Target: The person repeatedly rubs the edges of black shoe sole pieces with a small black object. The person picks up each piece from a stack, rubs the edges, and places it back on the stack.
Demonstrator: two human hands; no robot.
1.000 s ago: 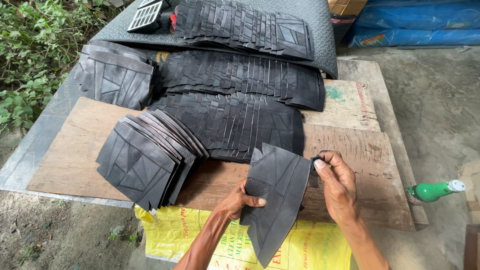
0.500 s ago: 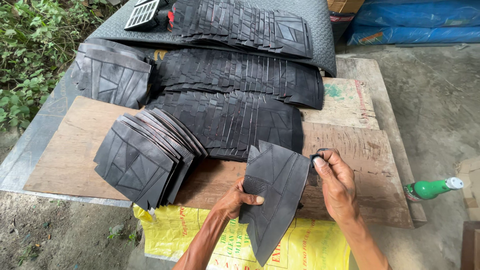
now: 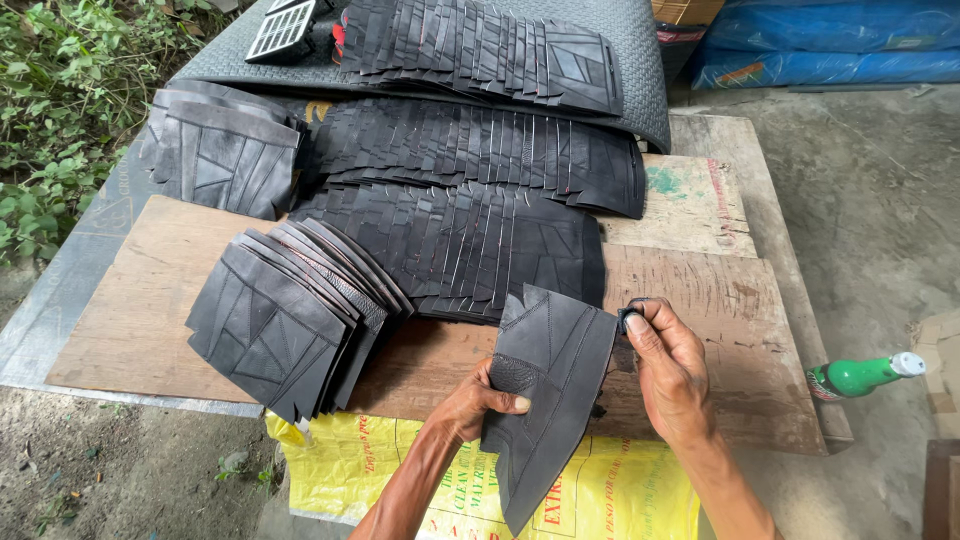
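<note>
At the plywood board's (image 3: 700, 300) near edge, from the head view: left hand (image 3: 480, 400) clamped on a black rubber panel (image 3: 550, 400), thumb on top. Right hand (image 3: 670, 370) pinched its upper corner, fingers curled around a small dark tool (image 3: 627, 320). Fanned stack of panels (image 3: 290, 320) just left.

Rows of cut rubber pieces (image 3: 470, 180) are lying across the wooden board (image 3: 720, 300) in the upper middle of the frame. A fanned stack (image 3: 290, 320) is sitting at centre left. A bottle (image 3: 860, 375) is lying at the right edge, a printed sack (image 3: 600, 490) below.
</note>
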